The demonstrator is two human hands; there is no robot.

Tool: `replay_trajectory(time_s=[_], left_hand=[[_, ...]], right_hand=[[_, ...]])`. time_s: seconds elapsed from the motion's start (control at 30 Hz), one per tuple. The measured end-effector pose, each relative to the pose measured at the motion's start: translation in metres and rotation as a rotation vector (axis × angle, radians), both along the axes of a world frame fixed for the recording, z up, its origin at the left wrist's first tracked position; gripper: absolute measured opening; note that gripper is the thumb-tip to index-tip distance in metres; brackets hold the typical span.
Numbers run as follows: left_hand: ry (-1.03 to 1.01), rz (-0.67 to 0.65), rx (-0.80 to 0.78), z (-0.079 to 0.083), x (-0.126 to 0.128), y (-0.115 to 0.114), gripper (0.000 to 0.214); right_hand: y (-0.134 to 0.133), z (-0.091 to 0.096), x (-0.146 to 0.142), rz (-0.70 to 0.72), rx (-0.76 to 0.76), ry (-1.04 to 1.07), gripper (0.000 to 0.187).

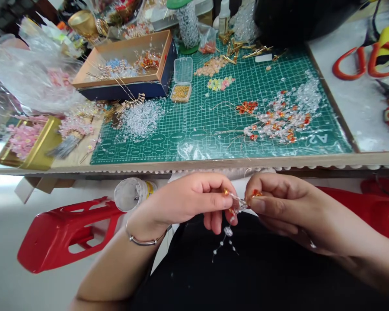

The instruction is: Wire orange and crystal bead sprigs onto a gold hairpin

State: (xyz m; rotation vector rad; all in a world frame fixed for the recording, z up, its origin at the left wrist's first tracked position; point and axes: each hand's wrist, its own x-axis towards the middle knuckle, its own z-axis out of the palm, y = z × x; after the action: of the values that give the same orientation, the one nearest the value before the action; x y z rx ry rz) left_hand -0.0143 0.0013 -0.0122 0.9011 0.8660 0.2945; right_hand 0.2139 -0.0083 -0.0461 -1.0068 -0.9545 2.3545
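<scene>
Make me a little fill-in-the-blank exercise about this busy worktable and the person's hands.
1. The clothing below the left hand, the right hand and the beaded piece they hold is ____.
2. The gridded cutting mat is coloured ____.
3. The large print near its right-hand corner reads ____.
4. The plastic stool on the picture's left is ____.

Missing words: black; green; A2; red.

At the right of the frame, the green cutting mat (188,121) bears a large "A2", upside down; the fine print in its ovals, lower centre, is too small to read surely.
</scene>
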Motion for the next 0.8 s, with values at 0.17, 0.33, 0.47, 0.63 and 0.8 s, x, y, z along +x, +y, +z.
replay_trajectory(time_s=[0.17, 0.33, 0.47, 0.63, 0.8], left_hand=[[-0.055, 0.017, 0.147, -0.014, 0.004, -0.001, 0.005], [0.042, 0.054, 0.252, -0.015, 0.009, -0.012, 0.013], [0.137, 0.166, 0.361, -0.009, 0.013, -0.022, 0.022], [0.182, 0.263, 0.497, -0.010, 0.019, -0.030, 0.030], [0.220, 0.276, 0.580, -0.014, 0.020, -0.033, 0.027]], right_hand=[[-0.001, -0.004, 0.001, 0.034, -0.020, -0.004, 0.037], [-0.004, -0.002, 0.003, 0.098, 0.077, -0.033, 0.039], [-0.005, 0.004, 0.003, 0.130, 0.133, -0.098, 0.041], [-0.008, 0.008, 0.007, 0.147, 0.238, -0.180, 0.043], [-0.008, 0.007, 0.008, 0.136, 0.219, -0.180, 0.042]])
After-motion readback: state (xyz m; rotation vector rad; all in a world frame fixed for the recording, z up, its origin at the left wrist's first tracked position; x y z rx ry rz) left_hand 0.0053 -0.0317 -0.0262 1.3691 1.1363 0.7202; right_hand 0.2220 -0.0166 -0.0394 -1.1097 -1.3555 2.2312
